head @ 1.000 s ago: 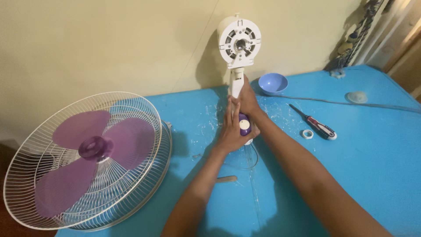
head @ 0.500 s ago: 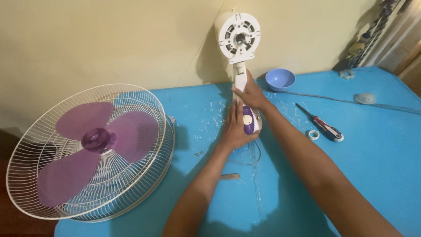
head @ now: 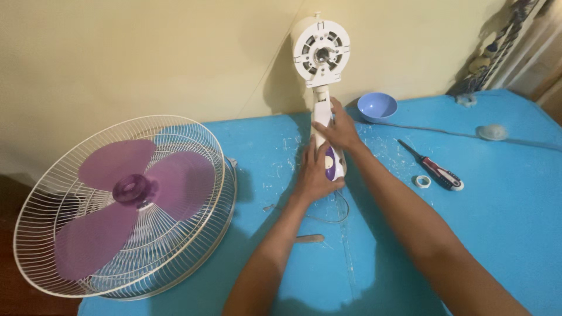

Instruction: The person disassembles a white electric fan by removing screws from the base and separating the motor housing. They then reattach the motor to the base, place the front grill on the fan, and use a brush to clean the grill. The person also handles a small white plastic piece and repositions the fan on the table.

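I have both hands closed on the fan body (head: 323, 126): my right hand (head: 339, 127) grips the white neck higher up, my left hand (head: 313, 172) wraps the purple-and-white base just below it, so the left grip is nearer me. The body's long axis runs from my hands up toward the table's (head: 497, 234) far edge, motor head at the wall. The blue bowl (head: 377, 106), just right of it, looks empty; the cage (head: 126, 205) at the left edge holds the purple blade (head: 132, 190).

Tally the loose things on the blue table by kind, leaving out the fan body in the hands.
Fan guard with purple blades: 1
Blue bowl: 1
Screwdriver: 1
Tape roll: 1
Small flat stick: 1
Total: 5
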